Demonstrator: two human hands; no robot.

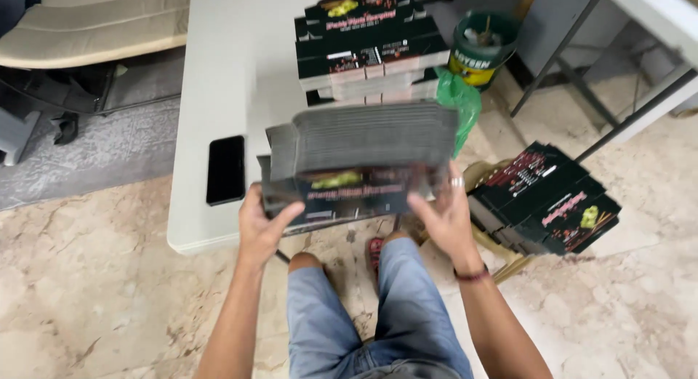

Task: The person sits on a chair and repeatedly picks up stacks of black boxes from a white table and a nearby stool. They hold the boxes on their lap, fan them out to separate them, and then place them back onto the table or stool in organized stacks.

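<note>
A black phone [225, 169] lay flat on the white worktop [211, 73]. The left hand [262, 225] and right hand [447, 215] gripped a thick bundle of flattened black cartons [356, 164] by its two ends, above the worktop's near edge. Behind it sat another black carton stack [371, 44] with pink panels; further right, a third pile [545, 197] rested on the floor.

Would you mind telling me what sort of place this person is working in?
Probably a small packing workroom. Both hands hold a thick stack of flat black cartons at a white folding table; more cartons are piled on it, and another pile sits beside the marble floor.
</note>
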